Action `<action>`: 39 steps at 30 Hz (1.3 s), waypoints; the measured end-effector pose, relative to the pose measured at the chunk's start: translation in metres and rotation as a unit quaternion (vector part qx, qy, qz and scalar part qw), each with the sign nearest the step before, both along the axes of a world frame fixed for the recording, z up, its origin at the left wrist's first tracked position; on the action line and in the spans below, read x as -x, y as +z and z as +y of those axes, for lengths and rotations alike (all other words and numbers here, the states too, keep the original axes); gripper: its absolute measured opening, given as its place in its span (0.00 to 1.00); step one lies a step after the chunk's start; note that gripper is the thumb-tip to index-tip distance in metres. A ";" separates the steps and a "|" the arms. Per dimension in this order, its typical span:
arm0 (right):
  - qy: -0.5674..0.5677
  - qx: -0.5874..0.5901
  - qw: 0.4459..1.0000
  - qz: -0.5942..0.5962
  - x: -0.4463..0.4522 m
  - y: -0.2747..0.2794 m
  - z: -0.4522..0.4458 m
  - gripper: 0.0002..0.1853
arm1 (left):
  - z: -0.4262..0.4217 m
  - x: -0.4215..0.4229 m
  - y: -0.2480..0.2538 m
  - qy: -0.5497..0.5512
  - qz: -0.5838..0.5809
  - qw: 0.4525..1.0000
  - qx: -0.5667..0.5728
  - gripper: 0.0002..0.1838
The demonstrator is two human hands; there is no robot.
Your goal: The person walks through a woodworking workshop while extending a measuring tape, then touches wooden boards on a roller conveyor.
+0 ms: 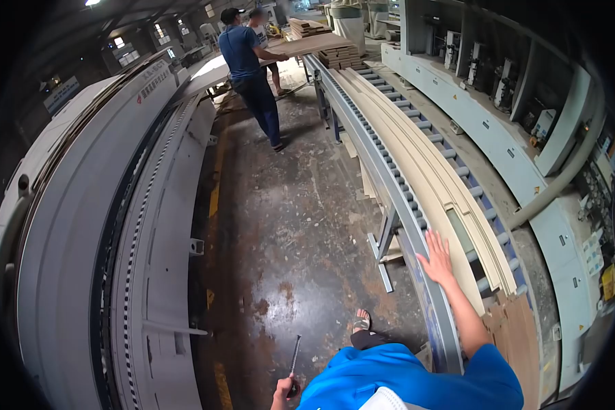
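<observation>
In the head view, I have the right hand (439,261) with fingers spread at the roller conveyor's metal rail (439,328), beside pale wooden strips (422,164); the left hand (284,391) grips a slim tool (296,355) above the workshop's scuffed, stained floor (301,225).

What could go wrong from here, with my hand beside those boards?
Your right hand is spread beside the boards, so it might get pinched if they shift. The thin tool in your left hand sticks out and could poke something. Your sandalled foot may get hurt if anything drops.
</observation>
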State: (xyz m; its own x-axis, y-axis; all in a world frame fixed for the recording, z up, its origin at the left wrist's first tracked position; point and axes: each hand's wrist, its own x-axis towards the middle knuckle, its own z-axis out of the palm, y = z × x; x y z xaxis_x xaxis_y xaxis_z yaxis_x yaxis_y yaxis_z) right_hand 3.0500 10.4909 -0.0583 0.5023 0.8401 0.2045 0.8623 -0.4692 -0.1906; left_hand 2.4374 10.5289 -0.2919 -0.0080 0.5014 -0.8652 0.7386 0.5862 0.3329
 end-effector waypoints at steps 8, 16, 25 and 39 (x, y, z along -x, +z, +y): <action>0.018 -0.026 0.999 0.000 -0.095 -0.009 0.172 0.38 | 0.066 -0.095 0.052 -0.065 0.022 0.997 0.027 0.29; 0.007 -0.027 0.999 -0.022 -0.177 -0.017 0.332 0.37 | 0.185 -0.128 -0.009 -0.024 -0.126 0.990 0.055 0.26; -0.028 -0.008 0.999 -0.021 -0.253 -0.019 0.491 0.37 | 0.396 -0.217 0.027 0.052 -0.082 0.995 -0.027 0.24; -0.024 -0.012 1.000 -0.003 -0.362 -0.022 0.694 0.34 | 0.561 -0.308 0.045 0.066 0.018 0.998 -0.016 0.26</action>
State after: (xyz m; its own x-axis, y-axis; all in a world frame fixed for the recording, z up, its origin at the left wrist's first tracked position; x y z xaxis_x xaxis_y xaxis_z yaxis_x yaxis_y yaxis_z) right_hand 3.4121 11.1850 -0.0808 0.5400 0.8105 0.2268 0.8404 -0.5047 -0.1972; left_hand 2.7451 11.0904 -0.2466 -0.1057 0.5208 -0.8471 0.6671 0.6689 0.3279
